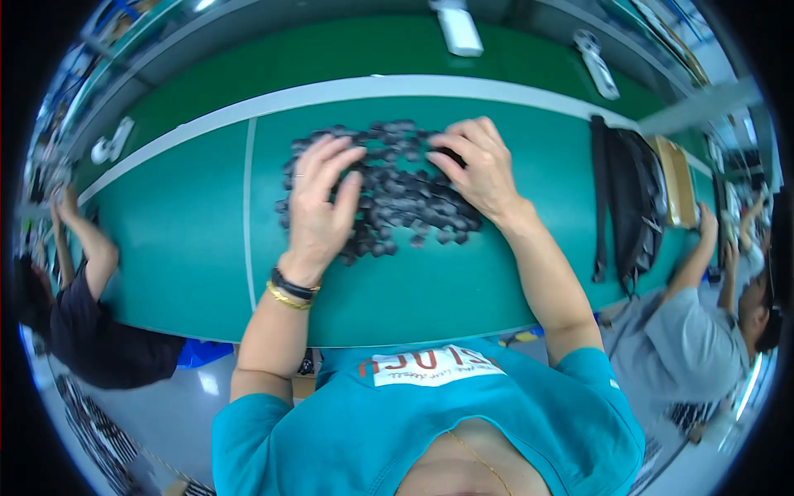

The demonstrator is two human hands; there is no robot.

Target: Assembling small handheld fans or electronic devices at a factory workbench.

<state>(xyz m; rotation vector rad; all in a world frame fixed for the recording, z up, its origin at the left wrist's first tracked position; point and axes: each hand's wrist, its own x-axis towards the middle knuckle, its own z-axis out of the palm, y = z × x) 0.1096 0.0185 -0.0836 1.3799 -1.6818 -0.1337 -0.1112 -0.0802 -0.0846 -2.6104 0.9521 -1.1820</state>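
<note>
Several small black pieces, dark and chunky, lie in a loose heap point(401, 198) on the green table point(397, 302). They are too small and blurred for me to name their kind. Over the left side of the heap rests my left hand point(318, 202), fingers spread and curved, with a dark wristband and a gold-coloured bracelet on its wrist. At the far right edge of the heap, my right hand point(480, 165) bends its fingers, thumb apart from them. Black pieces show close to its fingertips, and none is plainly gripped. Both palms partly cover the pieces beneath.
On the right stands a black bag point(637, 198) with a strap, beside a brown cardboard box point(676, 182). White devices point(459, 33) sit beyond the pale strip point(430, 85) along the table's far side. Co-workers are at the left point(116, 339) and right point(686, 343).
</note>
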